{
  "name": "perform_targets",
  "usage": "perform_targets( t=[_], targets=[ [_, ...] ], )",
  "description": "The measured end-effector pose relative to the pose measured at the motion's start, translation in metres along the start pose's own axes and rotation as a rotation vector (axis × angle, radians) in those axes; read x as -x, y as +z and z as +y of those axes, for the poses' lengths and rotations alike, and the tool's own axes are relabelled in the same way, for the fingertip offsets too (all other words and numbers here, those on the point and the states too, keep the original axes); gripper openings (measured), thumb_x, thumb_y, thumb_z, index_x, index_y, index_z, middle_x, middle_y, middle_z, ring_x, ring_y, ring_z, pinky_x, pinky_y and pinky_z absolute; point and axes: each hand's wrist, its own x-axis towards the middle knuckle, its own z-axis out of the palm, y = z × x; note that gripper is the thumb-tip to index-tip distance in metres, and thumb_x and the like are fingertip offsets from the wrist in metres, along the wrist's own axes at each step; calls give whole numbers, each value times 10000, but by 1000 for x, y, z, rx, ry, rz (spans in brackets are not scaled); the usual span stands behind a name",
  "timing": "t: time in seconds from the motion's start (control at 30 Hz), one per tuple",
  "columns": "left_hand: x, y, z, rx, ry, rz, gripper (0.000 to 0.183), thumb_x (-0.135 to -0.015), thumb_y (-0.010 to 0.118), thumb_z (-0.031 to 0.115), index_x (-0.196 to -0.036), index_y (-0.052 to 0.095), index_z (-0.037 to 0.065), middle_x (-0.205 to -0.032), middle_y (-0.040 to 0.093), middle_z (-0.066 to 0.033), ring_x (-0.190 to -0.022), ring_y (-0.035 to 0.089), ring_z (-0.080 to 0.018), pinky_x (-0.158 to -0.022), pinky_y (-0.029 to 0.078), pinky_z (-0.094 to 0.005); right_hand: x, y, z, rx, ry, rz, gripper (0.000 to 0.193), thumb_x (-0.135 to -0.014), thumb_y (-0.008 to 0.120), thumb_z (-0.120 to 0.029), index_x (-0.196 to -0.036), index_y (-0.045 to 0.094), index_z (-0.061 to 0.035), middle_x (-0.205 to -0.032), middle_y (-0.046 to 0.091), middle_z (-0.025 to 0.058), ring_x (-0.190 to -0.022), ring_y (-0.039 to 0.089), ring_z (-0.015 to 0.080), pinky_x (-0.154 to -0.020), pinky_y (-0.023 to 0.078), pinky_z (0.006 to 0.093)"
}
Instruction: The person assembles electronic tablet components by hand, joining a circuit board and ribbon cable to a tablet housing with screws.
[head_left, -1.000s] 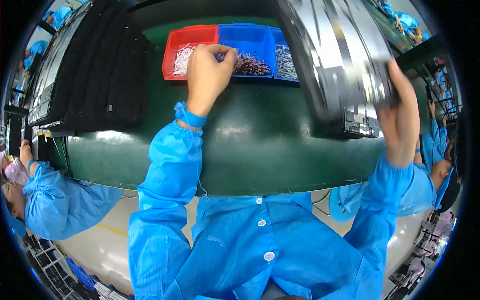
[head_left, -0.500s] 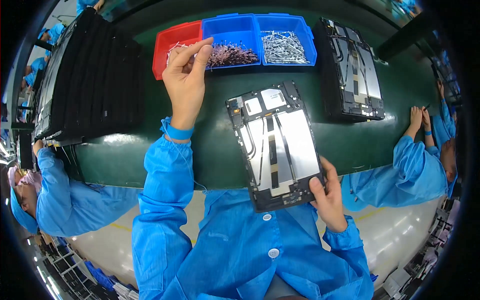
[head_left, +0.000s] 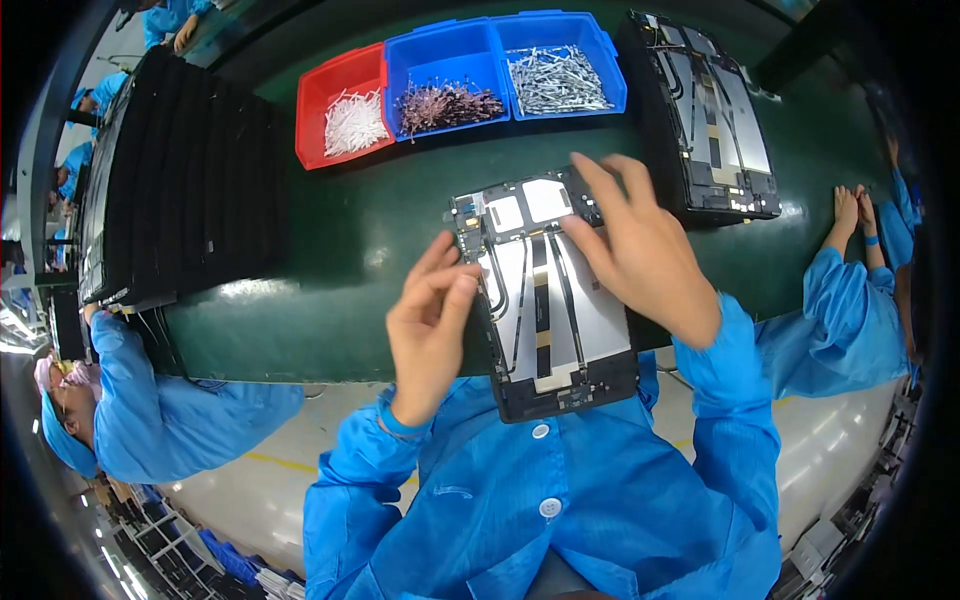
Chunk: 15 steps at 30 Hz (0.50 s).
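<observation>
An opened tablet (head_left: 590, 330), its dark frame and silver inner plate face up, lies at the bench's near edge, its lower end overhanging. Beside its left edge is my left hand (head_left: 428, 325), thumb and forefinger pinched together. Whatever is between those fingertips, if anything, is too small to make out. My right hand (head_left: 650, 250) reaches over the tablet's upper right corner. Its thumb and fingers are spread apart, and they hide that corner. I cannot tell whether they touch the tablet.
At the back stand a red bin (head_left: 312, 125) of white pieces and two joined blue bins (head_left: 440, 55) holding pinkish-brown and silvery small parts. Stacked dark tablets (head_left: 200, 180) rise at the left; another tablet stack (head_left: 715, 130) is at the right. Co-workers sit on both sides.
My left hand has come down from before the bins to the tablet's left edge. My right hand has let go of the lower right corner and moved up to the upper right one.
</observation>
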Motion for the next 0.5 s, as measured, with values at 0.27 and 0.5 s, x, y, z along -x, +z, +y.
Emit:
perform_targets(
  t=[0.27,0.5],
  targets=[
    [4,18,-19,-2,103,35,152,-930,692,75,-1062,749,27,-1460,481,-231,-1341,488,-297,-1071,428,-375,-8,24,10,-6,4,-44,280,-999,519,-160,-1190,560,41,-1125,533,257,-763,651,450,-663,547,500],
    [-15,-4,1,183,-18,-24,172,-896,713,16,-1064,750,8,-1347,556,-165,-1232,555,-248,-1024,467,-319,-16,11,-4,96,0,47,293,-960,591,-145,-1202,581,19,-1144,577,194,-787,676,390,-666,556,457]
  ],
)
